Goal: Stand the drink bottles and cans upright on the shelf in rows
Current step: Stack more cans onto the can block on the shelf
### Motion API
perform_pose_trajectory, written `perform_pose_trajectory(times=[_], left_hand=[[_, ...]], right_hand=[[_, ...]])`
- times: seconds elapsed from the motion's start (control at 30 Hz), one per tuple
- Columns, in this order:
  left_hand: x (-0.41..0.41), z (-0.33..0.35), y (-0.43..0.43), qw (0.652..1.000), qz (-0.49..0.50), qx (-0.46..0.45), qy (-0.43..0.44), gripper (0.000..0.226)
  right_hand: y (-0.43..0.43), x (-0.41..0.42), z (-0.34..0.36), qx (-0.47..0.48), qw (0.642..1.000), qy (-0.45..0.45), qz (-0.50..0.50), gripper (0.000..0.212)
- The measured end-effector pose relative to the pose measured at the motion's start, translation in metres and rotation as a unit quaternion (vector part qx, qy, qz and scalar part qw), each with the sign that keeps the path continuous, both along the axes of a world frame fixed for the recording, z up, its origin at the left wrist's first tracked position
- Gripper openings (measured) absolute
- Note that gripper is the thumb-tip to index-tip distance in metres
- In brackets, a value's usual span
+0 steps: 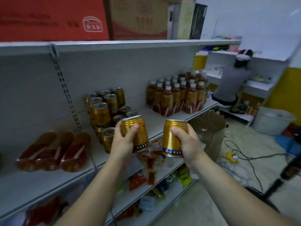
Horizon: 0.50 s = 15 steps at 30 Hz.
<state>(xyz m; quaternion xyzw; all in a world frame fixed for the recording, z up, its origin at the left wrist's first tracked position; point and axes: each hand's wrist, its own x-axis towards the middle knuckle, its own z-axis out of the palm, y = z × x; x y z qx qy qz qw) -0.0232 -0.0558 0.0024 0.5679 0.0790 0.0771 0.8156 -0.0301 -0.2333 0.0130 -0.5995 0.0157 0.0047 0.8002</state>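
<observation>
Head camera looks down at two bare arms reaching toward a grey shelf (162, 119). Nearest, the left hand (124, 141) has its grip wrapped tight around a gold can (136, 132), which leans a little to the left. The right hand (187, 144) has its grip wrapped tight around a second gold can (172, 137), held almost straight up. Both cans are in the air just in front of the shelf edge, and they do not touch each other. Just behind the left hand, on the shelf, stands a bunch of gold cans (104, 108), some stacked on top of others, all with their tops up. To the left of that bunch, three brown drink bottles (53, 150) lie flat on the shelf, side by side. To the right of the bunch and farther back, a block of brown bottles with white caps (177, 95) stands upright in neat rows. Above the shelf, on a higher board, sit a red box (53, 18) and a brown box (140, 18). Below the shelf, lower boards hold mixed packets. Far past the end of the shelf, another person in a grey top (231, 85) bends over a white rack. A pale bucket (272, 119) stands on the floor near that person.
</observation>
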Motion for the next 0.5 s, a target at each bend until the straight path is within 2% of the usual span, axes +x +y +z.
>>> perform_pose_trajectory(times=[0.17, 0.3, 0.4, 0.47, 0.5], left_hand=[[0.035, 0.013, -0.009, 0.984, 0.09, 0.152, -0.036, 0.046], [0.062, 0.036, 0.01, 0.944, 0.151, 0.288, -0.056, 0.061], [0.09, 0.055, 0.034, 0.921, 0.168, 0.345, -0.065, 0.057], [0.113, 0.063, 0.051, 0.905, 0.171, 0.387, -0.053, 0.065], [0.123, 0.066, 0.056, 0.897, 0.159, 0.411, -0.042, 0.07]], right_hand=[[-0.02, 0.05, -0.002, -0.101, 0.993, -0.065, 0.009, 0.038], [-0.003, 0.104, -0.005, -0.151, 0.982, -0.108, 0.044, 0.036], [0.018, 0.154, -0.003, -0.18, 0.971, -0.126, 0.091, 0.049], [0.033, 0.189, 0.0, -0.204, 0.964, -0.13, 0.111, 0.058], [0.04, 0.204, 0.004, -0.212, 0.961, -0.131, 0.121, 0.056]])
